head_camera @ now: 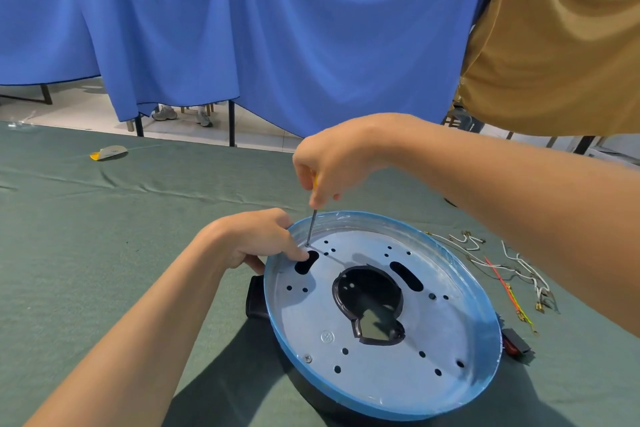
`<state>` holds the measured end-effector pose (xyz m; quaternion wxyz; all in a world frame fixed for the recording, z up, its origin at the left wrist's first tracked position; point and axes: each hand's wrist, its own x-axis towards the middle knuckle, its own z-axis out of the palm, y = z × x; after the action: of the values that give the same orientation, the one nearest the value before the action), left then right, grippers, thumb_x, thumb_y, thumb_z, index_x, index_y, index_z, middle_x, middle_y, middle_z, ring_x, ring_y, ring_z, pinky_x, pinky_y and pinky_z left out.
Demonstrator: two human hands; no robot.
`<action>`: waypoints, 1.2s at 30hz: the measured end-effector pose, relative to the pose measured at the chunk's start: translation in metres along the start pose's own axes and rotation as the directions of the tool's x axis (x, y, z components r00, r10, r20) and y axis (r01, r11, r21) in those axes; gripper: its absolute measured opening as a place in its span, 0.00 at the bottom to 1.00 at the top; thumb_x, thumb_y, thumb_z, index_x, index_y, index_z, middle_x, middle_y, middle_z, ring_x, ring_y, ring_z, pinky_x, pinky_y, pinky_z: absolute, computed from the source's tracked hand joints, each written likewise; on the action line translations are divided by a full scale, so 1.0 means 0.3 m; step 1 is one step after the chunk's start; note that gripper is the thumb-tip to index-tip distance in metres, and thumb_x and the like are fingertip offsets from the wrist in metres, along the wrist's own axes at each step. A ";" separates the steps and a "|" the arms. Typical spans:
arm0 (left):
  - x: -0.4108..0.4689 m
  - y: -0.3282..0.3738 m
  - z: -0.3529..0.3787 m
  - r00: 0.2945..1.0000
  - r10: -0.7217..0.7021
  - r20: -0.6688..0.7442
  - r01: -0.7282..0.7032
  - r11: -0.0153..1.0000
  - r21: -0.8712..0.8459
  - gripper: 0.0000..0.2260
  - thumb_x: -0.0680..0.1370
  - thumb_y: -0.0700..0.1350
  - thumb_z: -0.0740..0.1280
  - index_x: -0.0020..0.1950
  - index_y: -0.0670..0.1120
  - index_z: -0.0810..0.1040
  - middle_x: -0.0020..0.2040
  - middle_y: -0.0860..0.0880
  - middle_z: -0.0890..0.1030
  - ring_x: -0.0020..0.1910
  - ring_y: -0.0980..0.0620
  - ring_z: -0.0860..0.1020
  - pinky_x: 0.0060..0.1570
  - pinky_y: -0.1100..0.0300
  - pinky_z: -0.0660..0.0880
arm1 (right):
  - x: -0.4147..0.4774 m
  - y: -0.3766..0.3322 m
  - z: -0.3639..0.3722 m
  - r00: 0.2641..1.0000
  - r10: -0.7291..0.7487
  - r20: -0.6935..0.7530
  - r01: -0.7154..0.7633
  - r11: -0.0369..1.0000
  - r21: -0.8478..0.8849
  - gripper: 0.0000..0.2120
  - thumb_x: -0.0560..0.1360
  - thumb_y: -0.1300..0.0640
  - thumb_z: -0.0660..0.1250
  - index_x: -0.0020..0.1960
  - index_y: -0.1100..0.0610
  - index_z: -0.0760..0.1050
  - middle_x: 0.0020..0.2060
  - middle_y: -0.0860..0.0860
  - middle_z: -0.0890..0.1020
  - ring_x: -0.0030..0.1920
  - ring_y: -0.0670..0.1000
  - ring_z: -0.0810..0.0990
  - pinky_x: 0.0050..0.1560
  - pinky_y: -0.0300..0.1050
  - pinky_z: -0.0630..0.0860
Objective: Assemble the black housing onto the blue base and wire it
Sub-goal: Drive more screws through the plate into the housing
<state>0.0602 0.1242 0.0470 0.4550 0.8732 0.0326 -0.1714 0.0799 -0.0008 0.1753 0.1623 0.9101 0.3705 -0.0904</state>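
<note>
The left forearm reaches in from the lower left. The left hand point(249, 243) is knuckles-up, fingers curled over the rim of the blue base point(273, 308), thumb beneath. The right arm comes in from the right, wrist bent downward. The right hand point(332, 163) hangs just above the left, fingertips pinching a screwdriver point(312, 224) held nearly upright.

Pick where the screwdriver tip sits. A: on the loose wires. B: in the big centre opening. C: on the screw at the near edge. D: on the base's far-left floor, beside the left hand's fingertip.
D: the screwdriver in the right hand meets the floor of the blue base beside a fingertip of the left hand, which grips the rim.
</note>
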 end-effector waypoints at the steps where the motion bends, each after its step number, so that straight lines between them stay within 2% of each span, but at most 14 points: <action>1: 0.001 0.001 0.002 1.000 -0.008 -0.006 0.008 1.000 -0.026 0.08 0.74 0.43 0.74 0.49 0.44 0.79 0.42 0.46 0.86 0.44 0.45 0.84 0.53 0.45 0.80 | -0.006 0.004 -0.003 1.000 -0.029 -0.001 0.029 0.999 -0.023 0.05 0.77 0.54 0.67 0.49 0.55 0.78 0.40 0.49 0.83 0.41 0.48 0.82 0.32 0.40 0.69; 4: 0.008 0.001 0.004 0.999 -0.039 -0.027 0.035 0.990 -0.140 0.09 0.74 0.38 0.71 0.54 0.42 0.79 0.47 0.42 0.85 0.44 0.44 0.83 0.54 0.45 0.79 | -0.014 0.019 0.012 0.992 -0.089 -0.085 0.087 0.996 -0.029 0.04 0.76 0.59 0.68 0.48 0.51 0.79 0.36 0.48 0.84 0.40 0.47 0.82 0.33 0.40 0.74; 7: 0.011 0.003 0.001 0.997 -0.070 -0.021 0.061 0.960 -0.273 0.09 0.75 0.35 0.69 0.55 0.41 0.80 0.49 0.38 0.85 0.48 0.38 0.83 0.56 0.42 0.79 | -0.020 0.039 0.021 0.988 -0.092 -0.127 0.093 0.996 -0.003 0.04 0.75 0.58 0.68 0.45 0.50 0.80 0.33 0.47 0.83 0.39 0.48 0.83 0.36 0.45 0.80; 8: 0.012 0.006 -0.001 0.998 -0.070 0.004 0.067 0.943 -0.325 0.08 0.77 0.35 0.67 0.55 0.40 0.81 0.48 0.37 0.85 0.47 0.38 0.84 0.54 0.42 0.80 | -0.024 0.048 0.019 0.987 -0.092 -0.134 0.094 0.996 0.006 0.04 0.75 0.58 0.68 0.45 0.50 0.80 0.32 0.47 0.83 0.39 0.48 0.83 0.36 0.45 0.81; 10: 0.014 0.009 -0.004 0.996 -0.071 0.049 0.085 0.901 -0.426 0.08 0.79 0.38 0.66 0.55 0.38 0.81 0.45 0.37 0.85 0.39 0.41 0.84 0.42 0.48 0.82 | -0.030 0.064 0.013 0.984 -0.096 -0.153 0.099 0.995 0.016 0.04 0.75 0.58 0.68 0.46 0.50 0.80 0.33 0.47 0.84 0.38 0.46 0.83 0.37 0.44 0.81; 12: 0.015 0.010 -0.002 0.994 -0.089 0.067 0.110 0.867 -0.485 0.09 0.79 0.41 0.66 0.57 0.38 0.80 0.43 0.39 0.85 0.34 0.43 0.83 0.34 0.53 0.81 | -0.033 0.074 0.013 0.981 -0.104 -0.161 0.108 0.994 0.021 0.05 0.75 0.58 0.68 0.47 0.50 0.81 0.33 0.47 0.84 0.38 0.45 0.82 0.37 0.43 0.80; 16: 0.013 0.014 0.008 0.989 -0.129 0.075 0.149 0.834 -0.531 0.10 0.79 0.44 0.67 0.54 0.39 0.81 0.40 0.41 0.85 0.31 0.44 0.82 0.31 0.56 0.79 | -0.029 0.075 0.026 0.982 -0.100 -0.161 0.105 0.994 0.024 0.05 0.76 0.58 0.68 0.47 0.50 0.82 0.34 0.47 0.84 0.36 0.41 0.81 0.35 0.40 0.77; 21: 0.014 0.010 0.011 0.980 -0.165 0.110 0.198 0.809 -0.554 0.12 0.79 0.47 0.67 0.54 0.39 0.81 0.41 0.40 0.85 0.31 0.44 0.82 0.31 0.55 0.80 | -0.029 0.060 0.032 0.978 -0.092 -0.190 0.102 0.994 0.046 0.07 0.75 0.61 0.66 0.46 0.53 0.82 0.32 0.49 0.84 0.37 0.46 0.82 0.40 0.49 0.83; 25: 0.014 0.010 0.011 0.978 -0.175 0.114 0.209 0.806 -0.554 0.11 0.79 0.47 0.67 0.54 0.39 0.80 0.40 0.40 0.84 0.31 0.44 0.82 0.31 0.55 0.79 | -0.020 0.046 0.020 0.980 -0.075 -0.184 0.086 0.995 0.051 0.08 0.73 0.62 0.65 0.42 0.55 0.83 0.27 0.47 0.82 0.33 0.40 0.80 0.35 0.40 0.79; 27: 0.013 0.012 0.012 0.979 -0.176 0.103 0.203 0.807 -0.554 0.12 0.79 0.47 0.67 0.55 0.39 0.80 0.39 0.40 0.84 0.30 0.44 0.82 0.29 0.55 0.79 | -0.010 0.046 0.015 0.985 -0.039 -0.166 0.051 0.997 0.063 0.07 0.73 0.60 0.66 0.40 0.56 0.83 0.25 0.47 0.82 0.28 0.38 0.77 0.35 0.40 0.77; 32: 0.010 0.014 0.013 0.979 -0.181 0.097 0.204 0.813 -0.545 0.12 0.80 0.47 0.67 0.55 0.39 0.80 0.38 0.40 0.84 0.28 0.44 0.81 0.28 0.54 0.79 | 0.003 0.052 0.021 0.988 0.098 -0.116 -0.080 0.984 0.158 0.15 0.76 0.58 0.63 0.31 0.58 0.76 0.23 0.47 0.81 0.31 0.48 0.80 0.36 0.39 0.74; 36: 0.007 0.018 0.016 0.982 -0.169 0.083 0.187 0.818 -0.544 0.11 0.80 0.46 0.67 0.55 0.39 0.80 0.36 0.40 0.84 0.27 0.44 0.81 0.27 0.55 0.78 | 0.016 0.041 0.027 0.975 0.206 -0.083 -0.179 0.951 0.252 0.13 0.76 0.62 0.58 0.34 0.58 0.74 0.27 0.51 0.83 0.28 0.50 0.79 0.43 0.44 0.79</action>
<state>0.0621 0.1170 0.0479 0.6687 0.6962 0.1549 -0.2100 0.0916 -0.0088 0.1692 0.0372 0.9584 0.2743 -0.0692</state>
